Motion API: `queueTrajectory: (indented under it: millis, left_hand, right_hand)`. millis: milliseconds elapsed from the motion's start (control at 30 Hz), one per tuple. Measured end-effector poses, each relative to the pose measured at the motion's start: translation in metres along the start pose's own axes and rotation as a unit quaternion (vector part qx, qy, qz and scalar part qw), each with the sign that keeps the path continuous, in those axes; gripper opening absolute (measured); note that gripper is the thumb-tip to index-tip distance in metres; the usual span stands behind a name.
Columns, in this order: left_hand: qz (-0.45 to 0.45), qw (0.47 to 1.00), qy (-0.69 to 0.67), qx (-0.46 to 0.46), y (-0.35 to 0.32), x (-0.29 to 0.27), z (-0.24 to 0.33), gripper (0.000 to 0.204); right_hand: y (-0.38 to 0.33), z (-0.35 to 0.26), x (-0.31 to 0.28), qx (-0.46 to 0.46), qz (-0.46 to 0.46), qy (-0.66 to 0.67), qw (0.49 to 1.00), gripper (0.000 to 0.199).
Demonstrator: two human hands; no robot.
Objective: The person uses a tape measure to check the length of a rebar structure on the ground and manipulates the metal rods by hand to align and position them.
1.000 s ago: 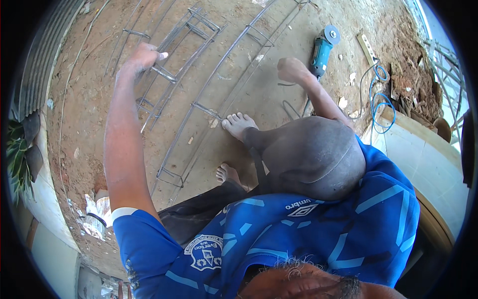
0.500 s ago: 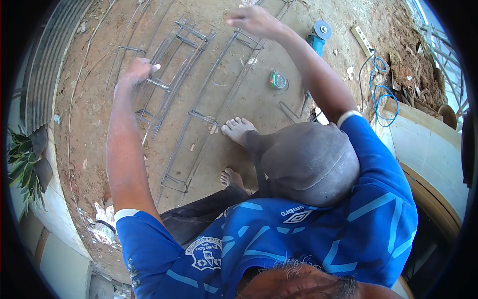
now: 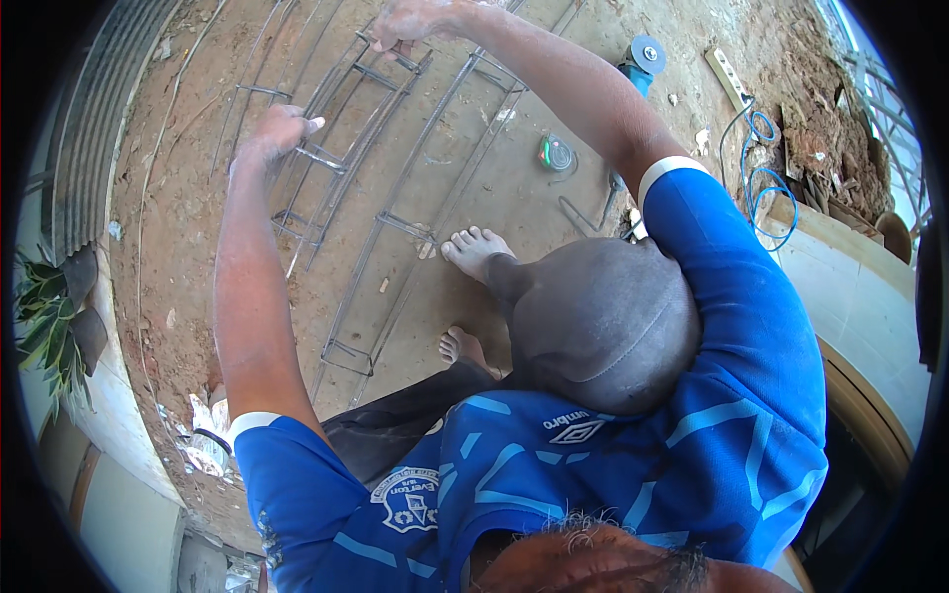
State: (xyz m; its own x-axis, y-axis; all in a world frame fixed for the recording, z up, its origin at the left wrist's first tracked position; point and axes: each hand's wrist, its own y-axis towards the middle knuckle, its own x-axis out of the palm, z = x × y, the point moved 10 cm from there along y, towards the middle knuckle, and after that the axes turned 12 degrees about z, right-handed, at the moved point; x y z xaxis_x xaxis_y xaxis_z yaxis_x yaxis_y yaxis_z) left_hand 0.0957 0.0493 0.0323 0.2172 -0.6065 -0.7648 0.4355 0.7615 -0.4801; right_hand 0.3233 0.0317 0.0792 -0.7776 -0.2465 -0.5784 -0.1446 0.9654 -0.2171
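A long cage of thin steel bars with square stirrups (image 3: pixel 341 163) lies on the sandy ground in front of me. My left hand (image 3: pixel 280 131) is closed around one bar at its near side. My right hand (image 3: pixel 413 18) reaches across and grips the cage's far end near the top of the view. A second, longer bar cage (image 3: pixel 415 222) lies alongside to the right, untouched. I sit with my bare feet (image 3: pixel 474 247) on the ground beside it.
A blue angle grinder (image 3: pixel 641 59) and a small round green tape measure (image 3: pixel 557 153) lie on the ground to the right. A coiled blue cable (image 3: pixel 766 178) sits near rubble and a low wall. A potted plant (image 3: pixel 49 296) stands at left.
My right arm swung from the ground near the grinder up and left onto the far end of the cage. The left hand stayed on its bar.
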Motion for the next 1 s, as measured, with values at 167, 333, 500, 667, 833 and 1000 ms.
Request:
queueTrajectory:
  millis: [167, 333, 500, 667, 833, 1000]
  left_hand:
    - [0.010, 1.000, 0.003, -0.020, -0.009, -0.004, 0.002, 0.040]
    - [0.025, 0.999, 0.023, -0.007, -0.009, -0.002, 0.001, 0.044]
    - [0.029, 0.999, 0.024, 0.006, -0.006, -0.002, -0.007, 0.064]
    - [0.032, 0.999, -0.008, 0.019, -0.024, -0.014, 0.006, 0.071]
    - [-0.025, 0.989, -0.142, -0.029, -0.055, -0.036, -0.042, 0.075]
    - [0.050, 0.985, -0.134, -0.092, -0.126, -0.052, -0.166, 0.057]
  right_hand:
    - [0.006, 0.003, 0.007, 0.010, -0.012, 0.028, 0.999, 0.022]
    - [0.010, 0.008, 0.011, 0.028, -0.013, 0.059, 0.998, 0.020]
    - [0.009, 0.006, 0.013, 0.068, 0.005, 0.092, 0.993, 0.017]
    - [0.003, 0.009, 0.006, 0.109, 0.022, 0.128, 0.986, 0.020]
    - [0.009, 0.029, -0.001, 0.108, 0.067, 0.143, 0.982, 0.025]
    - [0.016, 0.037, 0.016, 0.102, -0.081, 0.068, 0.989, 0.026]
